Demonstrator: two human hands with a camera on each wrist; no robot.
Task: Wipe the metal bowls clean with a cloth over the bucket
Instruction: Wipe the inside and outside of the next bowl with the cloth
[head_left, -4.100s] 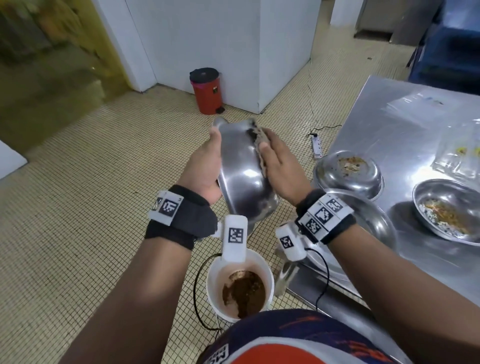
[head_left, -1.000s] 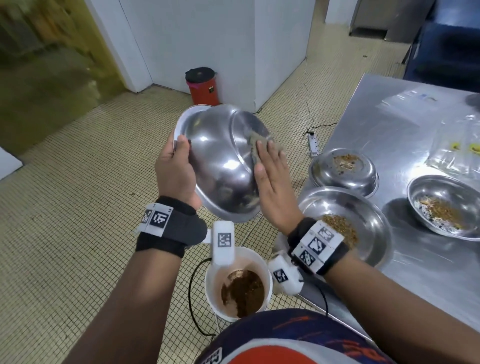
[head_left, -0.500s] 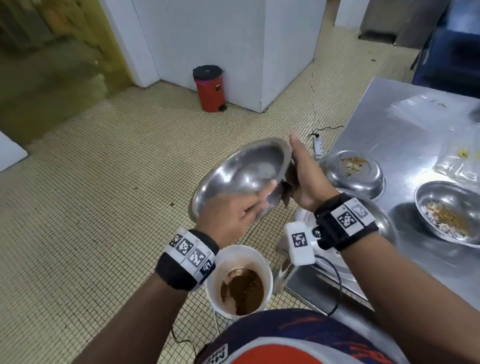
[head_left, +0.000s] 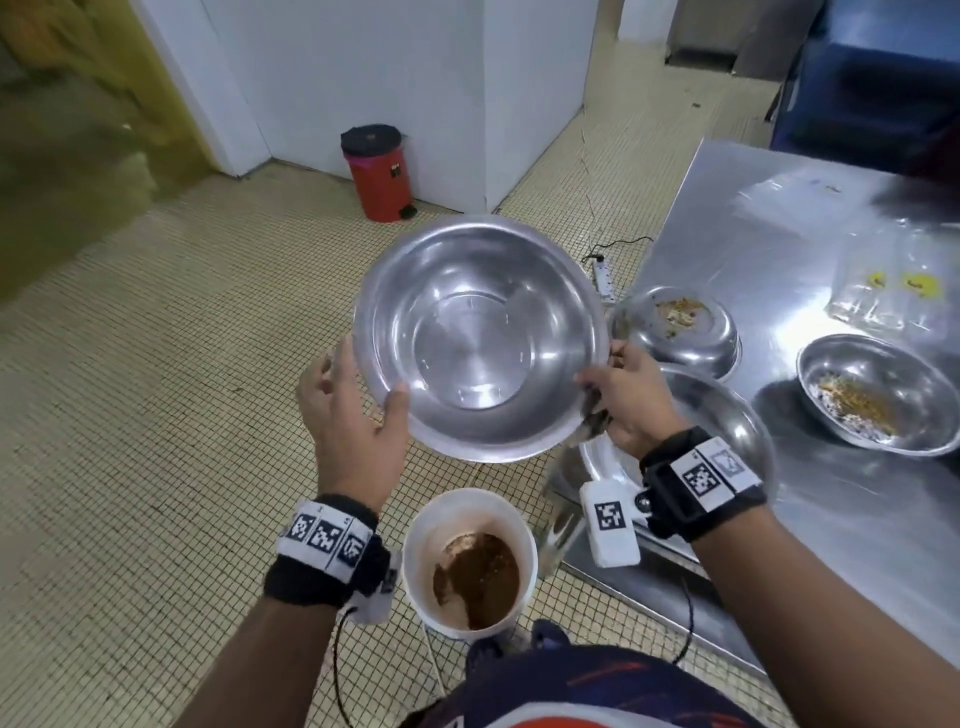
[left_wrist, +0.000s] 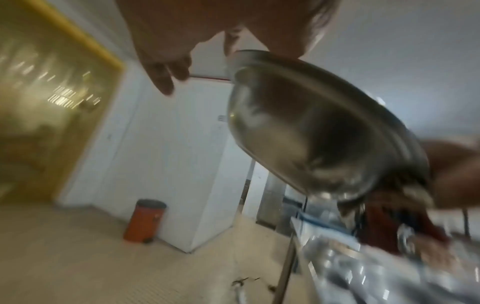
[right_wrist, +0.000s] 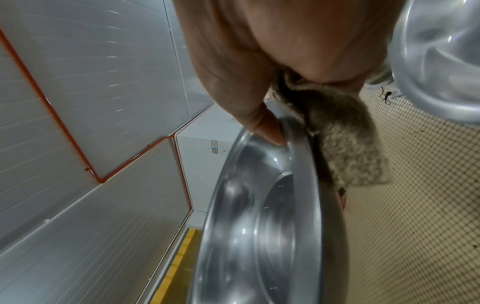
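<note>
I hold a clean metal bowl above the white bucket, its inside turned toward me. My right hand grips the right rim: in the right wrist view the thumb lies on the rim of the bowl, and the brownish cloth is squeezed against its outside. A bit of the cloth peeks out under that hand. My left hand is at the left rim, thumb on the edge. Its fingers are spread clear of the bowl. Brown waste lies in the bucket.
A steel table to my right carries an upturned bowl with scraps on it, a large bowl under my right wrist, a dirty bowl and plastic bags. A red bin and a power strip stand on the tiled floor.
The bowl has swung from tilted sideways to facing me with its inside. My left hand slid from the near rim to the left rim and its fingers loosened. The right hand kept its hold.
</note>
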